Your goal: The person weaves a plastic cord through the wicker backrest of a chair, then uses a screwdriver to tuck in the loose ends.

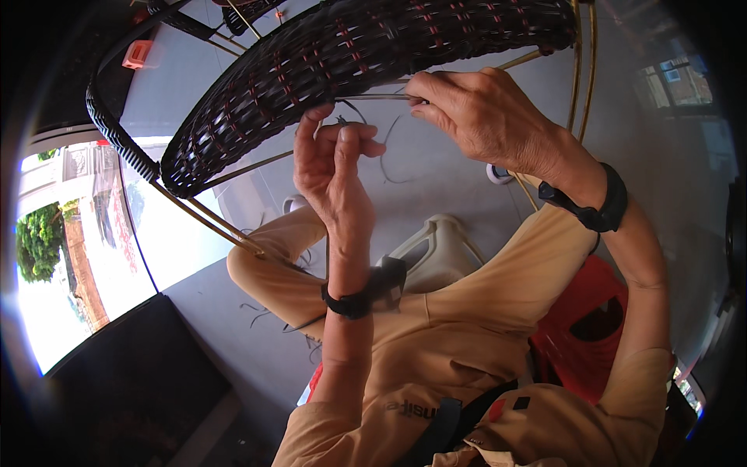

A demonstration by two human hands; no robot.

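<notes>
A dark woven wicker chair part point(303, 70), black with reddish strands, spans the top of the view on gold-coloured metal tubes. Closed around the end of a thin metal rod point(373, 97) is my right hand point(486, 117). The rod points left, its far tip meeting the wicker's lower edge; any handle is hidden in my fist. Just below that edge, my left hand point(336, 167) has thumb and fingers pinched together on a dark, thin strand point(354, 109), which loops up toward the rod's tip. Another loose strand point(383, 159) hangs between my hands.
Gold metal legs point(218, 222) run down by my left knee. A black wrapped armrest point(117, 128) curves at the left. Behind my right thigh is a red plastic seat point(580, 327). A pale plastic stool point(443, 249) stands between my legs. Strand scraps point(264, 315) are by my left leg.
</notes>
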